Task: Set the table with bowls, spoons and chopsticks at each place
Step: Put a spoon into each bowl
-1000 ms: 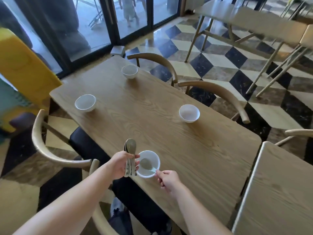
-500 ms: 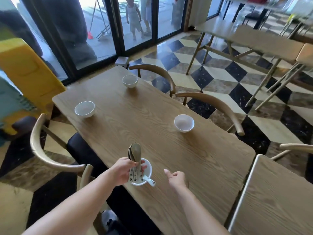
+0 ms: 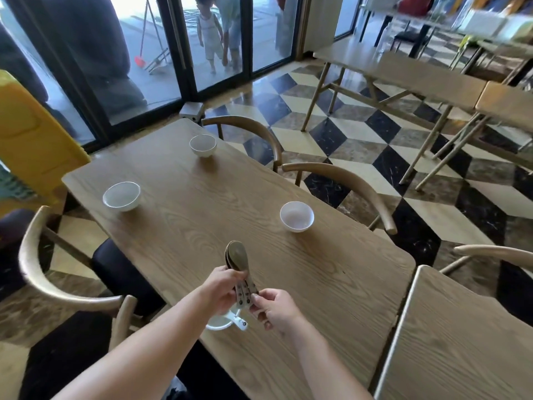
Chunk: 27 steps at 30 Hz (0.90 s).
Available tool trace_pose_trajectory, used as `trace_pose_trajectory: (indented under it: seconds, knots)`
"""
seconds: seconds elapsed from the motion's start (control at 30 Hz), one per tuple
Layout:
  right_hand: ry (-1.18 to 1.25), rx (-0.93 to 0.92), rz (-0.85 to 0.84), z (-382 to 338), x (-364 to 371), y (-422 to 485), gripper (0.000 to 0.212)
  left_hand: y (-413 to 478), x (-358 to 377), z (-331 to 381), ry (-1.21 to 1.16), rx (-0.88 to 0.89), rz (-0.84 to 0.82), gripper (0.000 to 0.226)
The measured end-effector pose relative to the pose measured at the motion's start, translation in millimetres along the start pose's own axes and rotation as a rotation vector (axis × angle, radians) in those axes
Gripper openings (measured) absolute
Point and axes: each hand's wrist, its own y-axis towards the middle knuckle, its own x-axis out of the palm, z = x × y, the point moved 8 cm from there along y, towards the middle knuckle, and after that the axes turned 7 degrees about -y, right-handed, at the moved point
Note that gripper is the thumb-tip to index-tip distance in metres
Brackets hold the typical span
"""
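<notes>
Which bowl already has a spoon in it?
The bowl at the table's near edge: a white spoon handle sticks out over its rim. The three farther bowls hold none.

Long light-brown wooden table [image 3: 302, 284] — four small white ceramic bowls.
Far bowl [image 3: 202, 145], left bowl [image 3: 121, 196], right bowl [image 3: 296, 216] well apart; nearest bowl [image 3: 215, 326] holds a white spoon [image 3: 240, 322].

The left hand [image 3: 222, 290] and right hand [image 3: 274, 310] hide most of the bowl [image 3: 217, 326] at the table's [image 3: 202, 215] near edge. The number of stacked spoons [image 3: 237, 255] cannot be told.
</notes>
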Motion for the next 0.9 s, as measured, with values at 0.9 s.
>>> trace_pose_trajectory:
  seconds: [0.9]
  knots:
    - [0.682,0.164,0.328,-31.8,-187.6,126.8,0.008,55.3,17.0,11.0,-0.166,-0.210,0.005,0.020]
